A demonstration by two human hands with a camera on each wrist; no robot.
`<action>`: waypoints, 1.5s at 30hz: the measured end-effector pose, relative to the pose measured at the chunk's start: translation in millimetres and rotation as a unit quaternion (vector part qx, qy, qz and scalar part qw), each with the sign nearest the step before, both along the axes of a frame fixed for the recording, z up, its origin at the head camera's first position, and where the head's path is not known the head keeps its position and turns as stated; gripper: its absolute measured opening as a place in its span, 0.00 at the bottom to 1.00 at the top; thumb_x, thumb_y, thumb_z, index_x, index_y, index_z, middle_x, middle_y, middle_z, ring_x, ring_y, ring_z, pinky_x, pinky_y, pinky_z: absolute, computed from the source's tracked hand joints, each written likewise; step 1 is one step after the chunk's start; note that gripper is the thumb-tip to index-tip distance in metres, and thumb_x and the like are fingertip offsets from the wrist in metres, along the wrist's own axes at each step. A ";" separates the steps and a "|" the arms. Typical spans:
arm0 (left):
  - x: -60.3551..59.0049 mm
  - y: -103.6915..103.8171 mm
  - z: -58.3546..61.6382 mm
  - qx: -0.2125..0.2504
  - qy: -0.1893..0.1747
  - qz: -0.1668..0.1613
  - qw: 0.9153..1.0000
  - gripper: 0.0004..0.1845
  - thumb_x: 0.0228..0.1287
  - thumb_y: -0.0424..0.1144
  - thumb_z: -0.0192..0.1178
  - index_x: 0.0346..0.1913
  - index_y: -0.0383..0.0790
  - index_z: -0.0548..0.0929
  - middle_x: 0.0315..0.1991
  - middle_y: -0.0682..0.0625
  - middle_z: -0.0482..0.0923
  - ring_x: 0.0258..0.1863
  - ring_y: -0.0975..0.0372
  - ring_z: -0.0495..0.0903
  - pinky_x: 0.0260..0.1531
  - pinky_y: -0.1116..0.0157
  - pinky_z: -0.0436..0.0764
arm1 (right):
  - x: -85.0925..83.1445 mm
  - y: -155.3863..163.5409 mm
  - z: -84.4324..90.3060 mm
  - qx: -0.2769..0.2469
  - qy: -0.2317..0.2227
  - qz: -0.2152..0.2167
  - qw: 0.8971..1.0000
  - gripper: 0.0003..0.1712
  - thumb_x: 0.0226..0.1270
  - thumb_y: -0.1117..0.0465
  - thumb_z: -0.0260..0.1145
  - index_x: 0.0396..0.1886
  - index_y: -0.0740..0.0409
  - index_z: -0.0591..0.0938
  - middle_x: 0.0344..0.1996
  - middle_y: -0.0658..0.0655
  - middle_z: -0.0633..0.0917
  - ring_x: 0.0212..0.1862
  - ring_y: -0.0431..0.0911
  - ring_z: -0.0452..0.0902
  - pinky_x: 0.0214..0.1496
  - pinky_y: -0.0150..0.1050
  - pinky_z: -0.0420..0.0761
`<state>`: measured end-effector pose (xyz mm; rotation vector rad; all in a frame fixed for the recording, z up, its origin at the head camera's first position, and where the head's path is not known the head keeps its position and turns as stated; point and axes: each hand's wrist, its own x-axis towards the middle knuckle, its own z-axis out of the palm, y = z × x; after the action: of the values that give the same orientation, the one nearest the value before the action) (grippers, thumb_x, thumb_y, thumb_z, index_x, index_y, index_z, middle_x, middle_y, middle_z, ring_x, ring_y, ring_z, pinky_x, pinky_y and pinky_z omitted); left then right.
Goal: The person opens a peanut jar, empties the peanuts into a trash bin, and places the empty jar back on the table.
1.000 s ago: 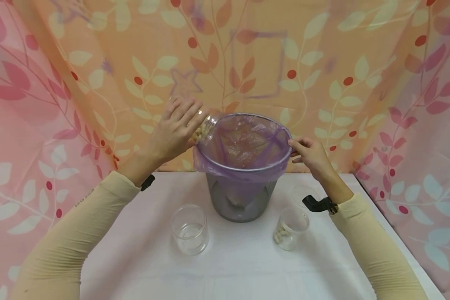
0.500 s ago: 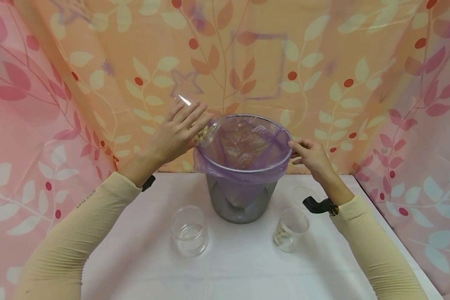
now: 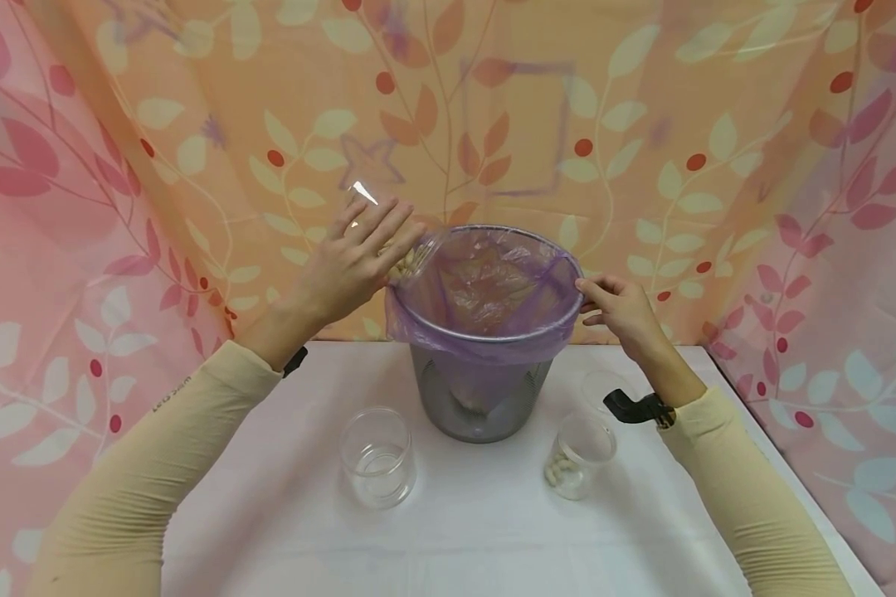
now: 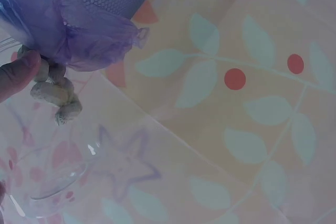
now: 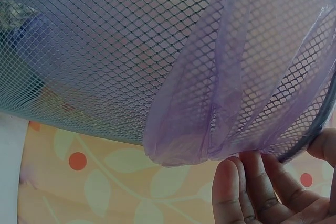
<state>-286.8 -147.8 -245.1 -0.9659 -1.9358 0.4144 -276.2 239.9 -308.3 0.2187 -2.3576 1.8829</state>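
Left hand [image 3: 351, 265] grips a clear glass jar [image 3: 388, 240] tipped on its side, mouth resting at the left rim of a mesh waste bin [image 3: 485, 398] lined with a purple bag [image 3: 485, 290]. Pale peanuts [image 4: 55, 93] in their shells crowd at the jar's mouth, just beside the bag's folded edge. Compared with a second ago, the jar's base has lifted higher, so the tilt is steeper and the nuts have slid toward the opening; this suggests the emptying is under way but not finished. Right hand [image 3: 620, 307] pinches the bin's right rim between thumb and curled fingers [image 5: 247, 192], holding bag and wire edge together as before. On the white surface [image 3: 463, 531] in front of the bin stand two more clear jars, well apart: an empty one [image 3: 378, 456] to the left, and one [image 3: 578, 456] to the right with a few peanuts at its bottom. A leaf-patterned curtain [image 3: 194, 124] hangs behind.
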 end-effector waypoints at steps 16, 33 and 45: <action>0.5 3.0 2.7 0.001 0.012 -0.016 1.000 0.45 0.48 0.36 0.76 0.72 0.44 0.66 0.72 0.43 0.64 0.72 0.50 0.63 0.73 0.51 0.60 | 1.9 0.8 1.7 0.005 -0.009 -0.003 1.000 0.13 0.71 0.54 0.61 0.42 0.60 0.79 0.24 0.38 0.83 0.29 0.34 0.81 0.31 0.28 0.83; 1.5 1.5 1.5 -0.099 0.095 -0.007 0.991 0.36 0.66 0.21 0.53 0.74 0.47 0.61 0.75 0.47 0.61 0.74 0.55 0.62 0.73 0.54 0.60 | 0.5 0.3 -0.3 -0.003 -0.002 0.000 1.000 0.15 0.71 0.54 0.62 0.43 0.64 0.78 0.24 0.39 0.83 0.29 0.34 0.80 0.31 0.28 0.83; 1.2 1.5 2.1 -0.095 0.103 0.004 0.990 0.35 0.65 0.25 0.56 0.73 0.51 0.63 0.74 0.49 0.63 0.73 0.56 0.63 0.72 0.53 0.61 | -0.7 -0.6 -0.1 0.000 -0.001 0.000 1.000 0.17 0.71 0.54 0.61 0.45 0.66 0.77 0.24 0.39 0.82 0.28 0.34 0.80 0.31 0.28 0.83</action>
<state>-285.6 -146.4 -242.9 -0.9949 -1.7351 0.6854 -276.9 239.3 -308.4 0.2175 -2.3594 1.8835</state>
